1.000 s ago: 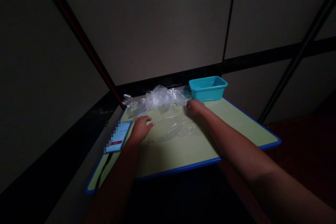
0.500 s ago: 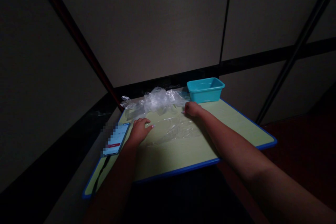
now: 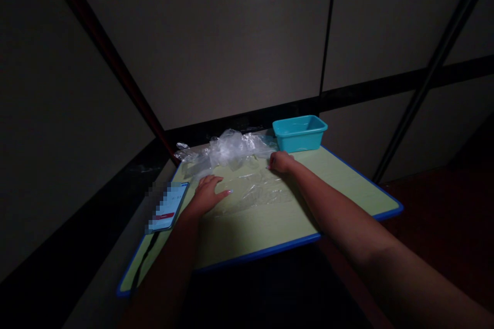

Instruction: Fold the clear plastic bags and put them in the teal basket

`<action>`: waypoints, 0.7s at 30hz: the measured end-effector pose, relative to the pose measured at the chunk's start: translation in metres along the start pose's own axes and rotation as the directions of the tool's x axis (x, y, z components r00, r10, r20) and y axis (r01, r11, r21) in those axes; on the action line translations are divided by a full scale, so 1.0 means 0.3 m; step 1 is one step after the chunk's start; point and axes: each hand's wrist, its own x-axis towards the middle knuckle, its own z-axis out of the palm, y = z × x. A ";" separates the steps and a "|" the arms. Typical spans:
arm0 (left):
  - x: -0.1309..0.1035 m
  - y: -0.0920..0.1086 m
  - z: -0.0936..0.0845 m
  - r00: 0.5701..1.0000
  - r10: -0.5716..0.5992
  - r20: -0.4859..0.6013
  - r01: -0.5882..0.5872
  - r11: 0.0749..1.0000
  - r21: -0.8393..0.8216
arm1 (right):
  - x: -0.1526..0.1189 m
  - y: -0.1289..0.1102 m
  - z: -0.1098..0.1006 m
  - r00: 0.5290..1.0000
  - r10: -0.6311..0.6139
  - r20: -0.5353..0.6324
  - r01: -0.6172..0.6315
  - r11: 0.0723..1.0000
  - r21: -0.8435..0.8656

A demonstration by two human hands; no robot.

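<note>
A clear plastic bag [image 3: 258,190] lies flattened and wrinkled on the light yellow-green table [image 3: 239,241]. My left hand [image 3: 207,195] rests at the bag's left end, thumb spread away from the fingers, palm down. At the bag's far right corner is my right hand [image 3: 281,162], its fingers curled in and pinched on the plastic edge. Just beyond both hands sits a crumpled heap of clear plastic bags [image 3: 231,148], along the table's back.
A turquoise plastic basket [image 3: 300,136] stands at the back right corner, close to my right hand. A phone [image 3: 170,208] lies at the left edge, with a dark strap [image 3: 145,259] below it. Wall panels [image 3: 231,51] rise directly behind the table.
My left thumb has spread a little farther from the fingers. My right hand stays at the bag's corner. The whole view has shifted slightly.
</note>
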 end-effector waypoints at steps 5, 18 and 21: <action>-0.010 0.018 -0.008 0.985 -0.026 0.168 0.023 0.999 0.023 | 0.004 0.001 0.003 1.000 -0.029 -0.008 0.029 0.999 0.028; -0.010 0.016 -0.010 0.968 -0.030 0.248 0.026 0.999 0.021 | 0.023 -0.004 0.017 0.994 -0.107 -0.028 0.110 0.983 0.147; -0.011 0.020 -0.014 0.968 -0.027 0.248 0.026 1.000 0.011 | 0.014 -0.011 0.005 0.990 -0.143 -0.006 0.142 0.976 0.163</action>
